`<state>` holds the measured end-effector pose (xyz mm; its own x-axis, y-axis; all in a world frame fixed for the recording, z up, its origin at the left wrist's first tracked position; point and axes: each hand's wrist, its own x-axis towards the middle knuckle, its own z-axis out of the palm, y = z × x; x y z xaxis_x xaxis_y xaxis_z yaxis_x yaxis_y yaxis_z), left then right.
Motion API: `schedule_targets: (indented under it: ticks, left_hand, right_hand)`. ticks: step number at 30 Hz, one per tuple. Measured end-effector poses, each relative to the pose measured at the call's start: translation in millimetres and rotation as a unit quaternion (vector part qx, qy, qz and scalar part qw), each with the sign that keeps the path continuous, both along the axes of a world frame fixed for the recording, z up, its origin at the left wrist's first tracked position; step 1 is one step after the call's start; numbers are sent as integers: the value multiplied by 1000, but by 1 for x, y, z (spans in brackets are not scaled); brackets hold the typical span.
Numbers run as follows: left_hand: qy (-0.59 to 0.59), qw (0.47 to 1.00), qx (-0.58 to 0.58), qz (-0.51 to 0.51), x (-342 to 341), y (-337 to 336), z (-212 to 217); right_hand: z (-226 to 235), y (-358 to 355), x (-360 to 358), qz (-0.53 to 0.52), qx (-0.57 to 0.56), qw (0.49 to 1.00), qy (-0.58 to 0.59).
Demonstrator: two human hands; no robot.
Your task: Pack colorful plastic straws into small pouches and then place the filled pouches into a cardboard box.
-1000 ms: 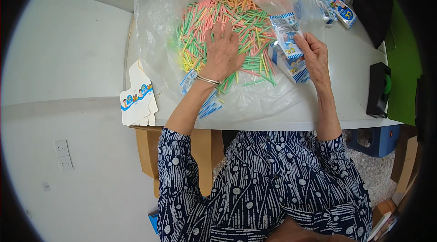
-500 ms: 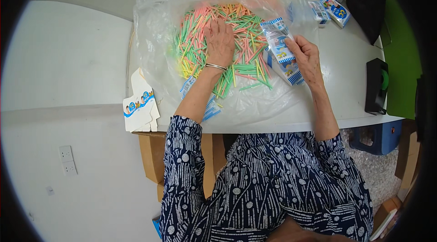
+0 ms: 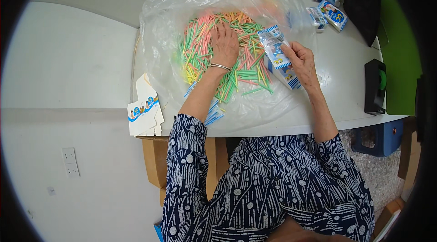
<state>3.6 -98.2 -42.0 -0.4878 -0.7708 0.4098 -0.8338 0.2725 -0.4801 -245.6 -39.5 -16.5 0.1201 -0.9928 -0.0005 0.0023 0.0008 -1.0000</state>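
A heap of thin coloured sticks, green, pink, orange and yellow, lies on a clear plastic bag spread over the white table. My left hand, with a metal bangle at the wrist, rests palm down on the heap, fingers spread among the sticks. My right hand holds a small blue-and-white carton upright at the heap's right edge, just above another such carton lying on the plastic.
Flat unfolded cartons hang over the table's left edge. More small boxes and a black bag sit at the far right. A black tape dispenser stands near the right edge. Cardboard boxes sit under the table.
My left hand has slid further up the heap of sticks. My right hand has kept hold of the carton with little movement.
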Motion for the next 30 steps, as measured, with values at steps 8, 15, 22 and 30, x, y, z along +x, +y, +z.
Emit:
schedule_targets:
  ticks: [8,15,22,30]
  left_hand:
    - [152,982,110,33,8,0,18]
    - [772,547,322,33,-8,9,60]
    - [915,261,295,-84,-54,33,52]
    - [910,384,148,-52,-76,40,33]
  right_hand:
    - [8,-1,1,-21,1,999,-46]
    - [14,3,54,-33,89,922,-376]
    - [-26,-29,104,9,179,811,-557]
    - [-23,-33,126,-110,207,789,-568]
